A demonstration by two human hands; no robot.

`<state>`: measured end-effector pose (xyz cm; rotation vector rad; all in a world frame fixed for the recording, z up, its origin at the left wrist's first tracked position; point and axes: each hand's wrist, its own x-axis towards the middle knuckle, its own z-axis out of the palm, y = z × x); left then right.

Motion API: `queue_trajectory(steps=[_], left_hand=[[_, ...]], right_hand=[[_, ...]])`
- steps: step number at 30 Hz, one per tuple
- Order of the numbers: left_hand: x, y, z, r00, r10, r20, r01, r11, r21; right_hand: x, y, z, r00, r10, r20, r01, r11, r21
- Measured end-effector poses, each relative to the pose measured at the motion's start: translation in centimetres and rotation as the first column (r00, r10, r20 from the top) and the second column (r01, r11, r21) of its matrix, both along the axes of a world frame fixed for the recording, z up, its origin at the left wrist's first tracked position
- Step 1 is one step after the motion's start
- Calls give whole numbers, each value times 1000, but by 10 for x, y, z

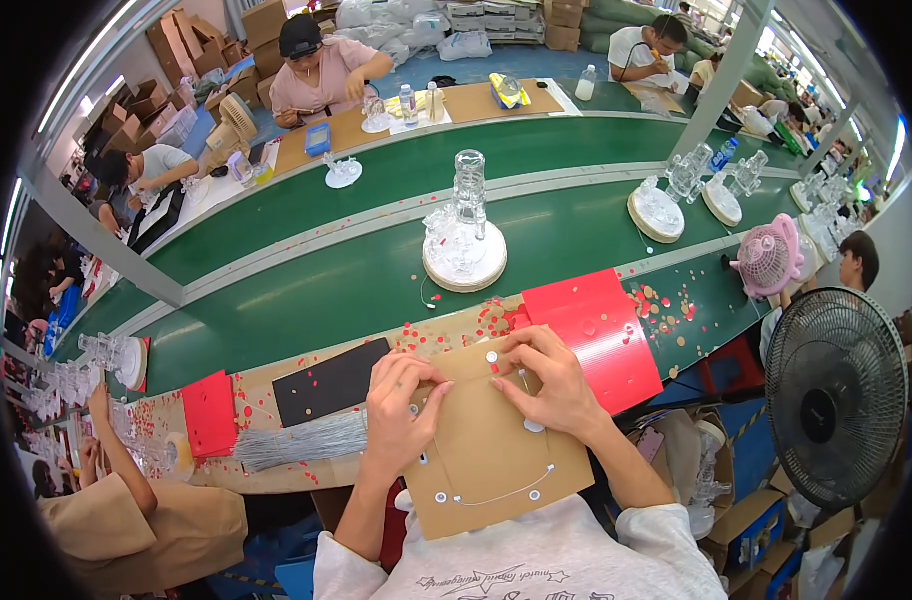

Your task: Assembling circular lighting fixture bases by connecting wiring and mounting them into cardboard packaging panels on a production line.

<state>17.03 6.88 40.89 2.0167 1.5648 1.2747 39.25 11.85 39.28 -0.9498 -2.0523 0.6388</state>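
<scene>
Fingers [412,372] on brown cardboard [496,450], before lettered shirt [536,560]

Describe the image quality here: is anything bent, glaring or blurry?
In the head view, the long green conveyor belt bows into an arc; in the head view, white ceiling tube lights glare near the upper edges; in the head view, the flat brown cardboard sheet looks fairly crisp, while far-right background details look soft.

Wire bundle [301,442] left of cardboard sheet [491,440], fan [826,410] right, conveyor [346,310] beyond
</scene>
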Motion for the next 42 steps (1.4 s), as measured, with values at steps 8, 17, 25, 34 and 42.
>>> queue_trajectory(steps=[8, 17, 25, 34, 42], left_hand=[[1, 0, 0, 1000, 3, 2, -3, 1000, 4], [2, 0, -1, 999, -32, -6, 32, 999, -1], [11, 2, 4, 989, -82, -127, 89, 995, 51], [21, -1, 3, 960, -61, -274, 104, 984, 144], [22, -2, 1, 907, -110, -407, 193, 966, 170]], right_hand=[[-4, -3, 16, 998, 1, 58, -2, 999, 33], [-1, 2, 10, 991, 58, -124, -65, 997, -50], [-8, 7, -2, 995, 74, -64, -61, 981, 182], [-6, -1, -1, 993, 56, -107, -48, 996, 82], [-2, -2, -1, 995, 67, -74, -55, 988, 146]])
